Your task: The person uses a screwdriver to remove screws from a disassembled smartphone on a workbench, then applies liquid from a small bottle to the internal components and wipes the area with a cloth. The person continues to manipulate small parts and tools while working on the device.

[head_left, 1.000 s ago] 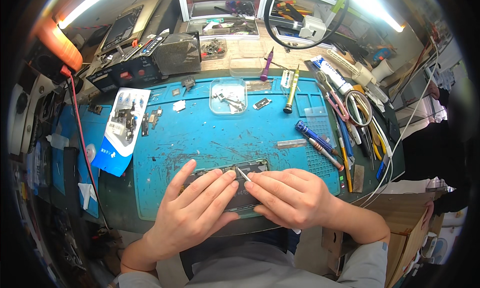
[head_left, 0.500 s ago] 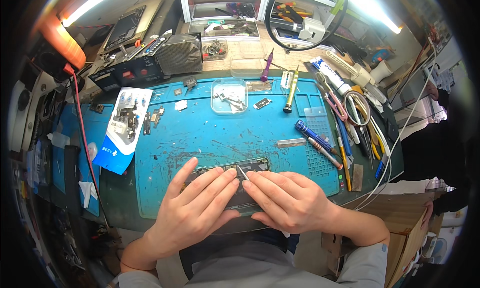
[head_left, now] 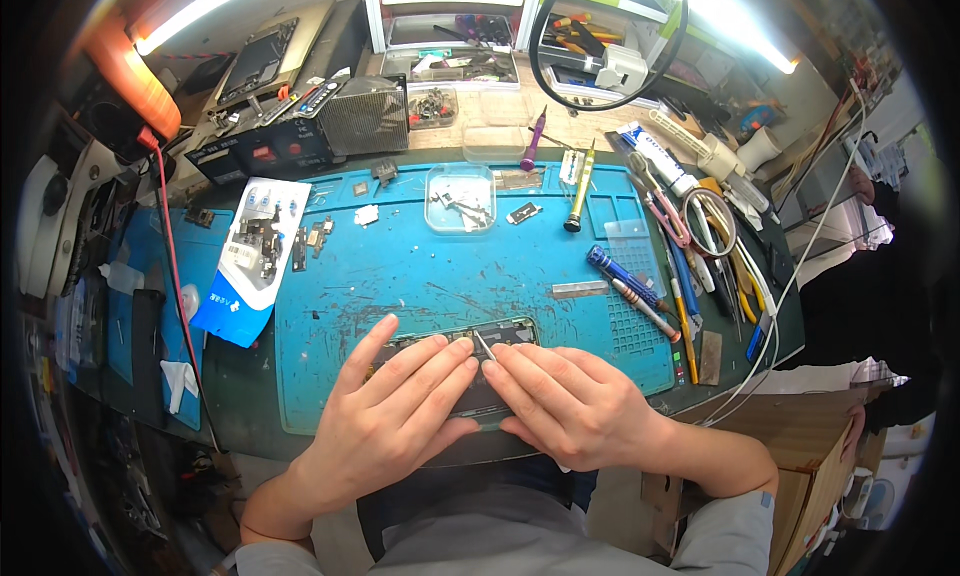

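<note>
An opened phone (head_left: pixel 515 330), its dark inside showing, lies on the blue work mat (head_left: pixel 400 276) close to the near edge. My left hand (head_left: pixel 395 406) lies over its left part, fingertips pressed together on the phone, thumb by the near edge, little finger raised. In my right hand (head_left: pixel 580 401), pinched between the fingers, is a thin pale pointed tool (head_left: pixel 484 346). Its tip rests at the phone's far edge, right beside the left fingertips. My hands hide much of the phone and most of the tool.
A clear plastic box (head_left: pixel 460 198) of small parts stands beyond the phone. Screwdrivers (head_left: pixel 632 281) and other hand tools lie to the right. On the left are a blue and white parts packet (head_left: pixel 250 261) and a red cable (head_left: pixel 172 256). A dark-clothed person (head_left: pixel 860 296) is at far right.
The view has shifted slightly. Both hands keep almost the same pose, and the tool tip stays at the phone's far edge.
</note>
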`<state>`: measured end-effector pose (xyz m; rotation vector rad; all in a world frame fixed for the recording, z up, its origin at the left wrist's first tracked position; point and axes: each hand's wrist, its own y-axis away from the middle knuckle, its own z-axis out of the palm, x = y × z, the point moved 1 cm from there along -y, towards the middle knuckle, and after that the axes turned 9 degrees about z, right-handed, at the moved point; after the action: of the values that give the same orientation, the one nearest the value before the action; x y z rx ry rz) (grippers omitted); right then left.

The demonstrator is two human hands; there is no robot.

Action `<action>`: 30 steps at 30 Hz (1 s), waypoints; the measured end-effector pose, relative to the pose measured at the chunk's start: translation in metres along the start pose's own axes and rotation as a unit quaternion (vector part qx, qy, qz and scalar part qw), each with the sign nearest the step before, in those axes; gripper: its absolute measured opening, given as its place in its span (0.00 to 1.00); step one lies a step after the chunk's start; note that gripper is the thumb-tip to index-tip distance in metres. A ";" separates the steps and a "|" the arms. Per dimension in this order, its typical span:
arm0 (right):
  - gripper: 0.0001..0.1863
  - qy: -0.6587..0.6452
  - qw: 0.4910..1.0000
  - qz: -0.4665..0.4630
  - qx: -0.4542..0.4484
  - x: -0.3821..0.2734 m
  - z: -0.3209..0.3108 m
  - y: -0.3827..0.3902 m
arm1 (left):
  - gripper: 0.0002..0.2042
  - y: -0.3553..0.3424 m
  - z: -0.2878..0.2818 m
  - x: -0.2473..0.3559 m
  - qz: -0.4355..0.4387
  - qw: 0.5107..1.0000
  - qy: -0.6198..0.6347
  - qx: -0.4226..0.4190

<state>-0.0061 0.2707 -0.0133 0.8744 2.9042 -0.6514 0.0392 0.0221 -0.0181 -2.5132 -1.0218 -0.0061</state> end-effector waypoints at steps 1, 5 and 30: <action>0.27 0.000 1.000 0.002 0.001 -0.001 0.000 0.000 | 0.28 0.000 0.000 0.000 0.001 1.000 -0.001 0.000; 0.25 -0.015 0.999 0.023 0.034 0.000 0.003 0.003 | 0.28 -0.001 0.000 0.000 0.007 1.000 0.003 0.001; 0.21 0.172 0.952 0.214 0.137 0.085 -0.047 0.062 | 0.12 -0.048 -0.006 -0.031 0.124 0.990 -0.030 -0.064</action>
<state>-0.0407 0.3805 -0.0070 1.7494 2.7748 -0.9482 -0.0141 0.0295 0.0009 -2.7573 -0.7447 0.0808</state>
